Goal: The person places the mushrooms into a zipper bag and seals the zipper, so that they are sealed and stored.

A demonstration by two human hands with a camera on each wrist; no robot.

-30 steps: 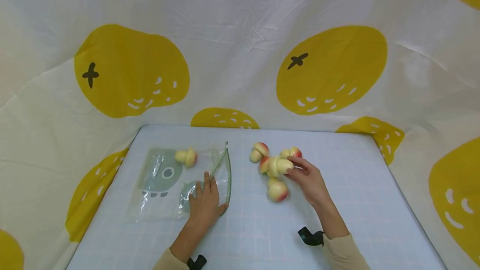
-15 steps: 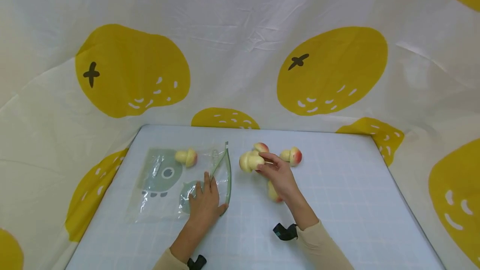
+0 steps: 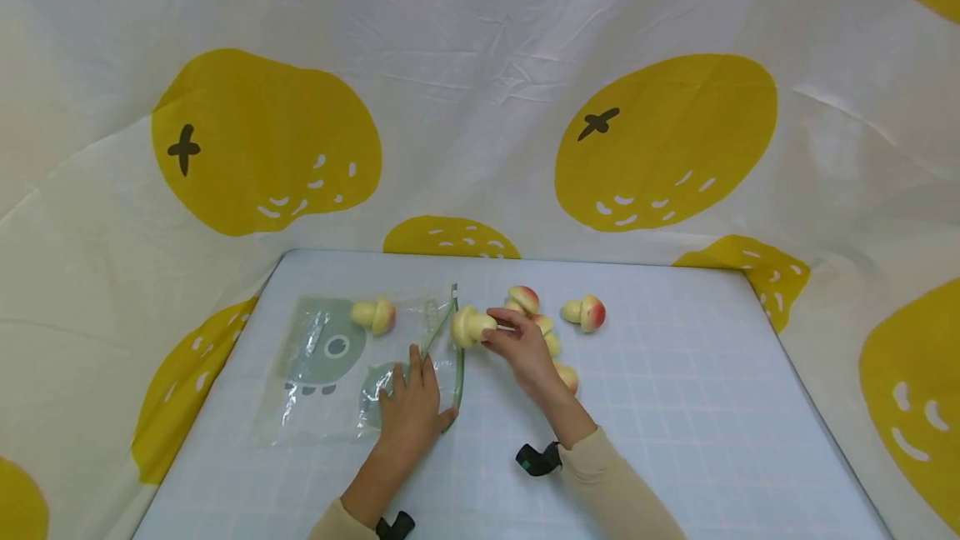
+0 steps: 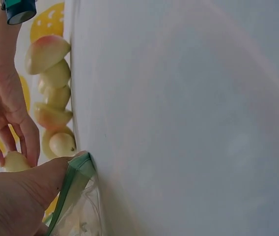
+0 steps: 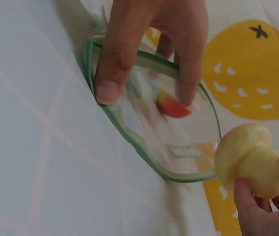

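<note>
- 1 mushroom point(image 3: 470, 327) is pinched in the right hand point(image 3: 522, 348); that grip has thumb and fingertips on the stem, with the cap leading on the left side of the grip, toward the clear bag point(image 3: 341, 407).
- The left hand point(image 3: 412, 398) has its grip spread: fingers fairly straight over the bag's upper film, thumb out on the lower lip point(image 5: 137, 147). Together they part the 2 green lips of the mouth.
- The pinched mushroom sits farther out than the left grip's thumb, right by the mouth; whether it touches the lip, I cannot tell.
- Judging the step as passing it through that mouth, aim the cap at the gap between the 2 lips. The cap is the widest part and could snag, so a low, level approach looks best.
- Let the right fingertips follow the stem past the lip before letting go; releasing at the edge could let it roll out.
- The left thumb should pin the lower lip while the fingers hold the upper film back.
- 1 bagged mushroom point(image 3: 373, 317) appears to lie inside, beyond the left fingertips; leave room beside it.
- 4 loose mushrooms point(image 3: 583, 314) rest on the table point(image 3: 675, 407), right of the right grip; mind the wrist there.
</note>
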